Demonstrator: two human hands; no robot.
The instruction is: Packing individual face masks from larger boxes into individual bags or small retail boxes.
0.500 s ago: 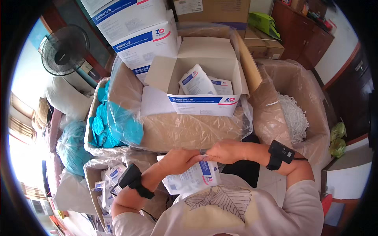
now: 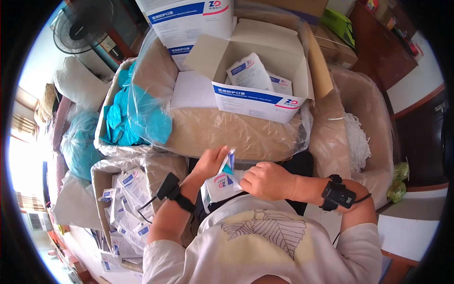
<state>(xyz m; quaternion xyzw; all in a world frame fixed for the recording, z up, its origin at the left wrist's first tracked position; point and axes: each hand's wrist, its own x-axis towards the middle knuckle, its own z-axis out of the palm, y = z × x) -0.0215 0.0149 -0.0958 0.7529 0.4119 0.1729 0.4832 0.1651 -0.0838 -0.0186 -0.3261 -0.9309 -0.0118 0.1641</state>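
In front of my chest I hold a white plastic packet (image 2: 220, 187) with blue and red print. My left hand (image 2: 211, 162) pinches its upper left part. The fingers of my right hand (image 2: 266, 181) are curled closed on its right edge. A bit of teal (image 2: 228, 169) shows at the packet's upper end, between the hands. Beyond them stands an open white carton (image 2: 257, 104) with a blue band, and a few similar packets (image 2: 250, 75) lie inside it.
The carton rests on a large plastic-lined box (image 2: 227, 135). To the left, one lined box holds teal pieces (image 2: 124, 113), and a nearer one holds several loose packets (image 2: 132, 208). White shreds (image 2: 358, 142) fill part of the box at right. A fan (image 2: 84, 26) stands far left.
My hands have come apart a little, and the packet has turned and tilted between them. Teal now shows at its upper end. The whole view has shifted slightly.
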